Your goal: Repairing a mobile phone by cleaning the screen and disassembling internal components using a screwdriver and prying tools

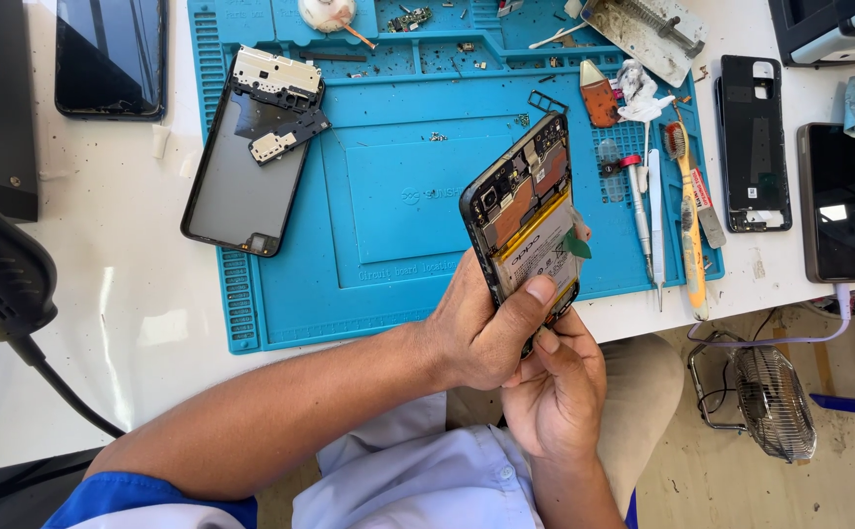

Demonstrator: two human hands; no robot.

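An opened phone (528, 211) with its back cover removed is held up above the near edge of the blue work mat (388, 186), tilted, with its inner side facing the camera. The left hand (481, 328) is closed around the lower part of the phone, and its thumb is pressed on the white battery (538, 257). The right hand (557, 382) is placed just under the bottom end of the phone; its fingertips are touching the lower edge, but it cannot be told if anything is pinched between them. A small green tab (576, 244) is seen at the right side of the battery.

The step in hand is judged to be work at the lower end of the phone, near the battery. For a next move, a firm hold by the left hand and a small, careful motion of the right fingers would be needed, because the parts there are thin and exposed.

On the mat, a second phone frame (249, 157) with loose plates is laid at the left. A screwdriver (638, 201) and an orange toothbrush (687, 220) are laid at the right. A black back cover (753, 142) and another phone (836, 201) are resting on the white table (133, 323).
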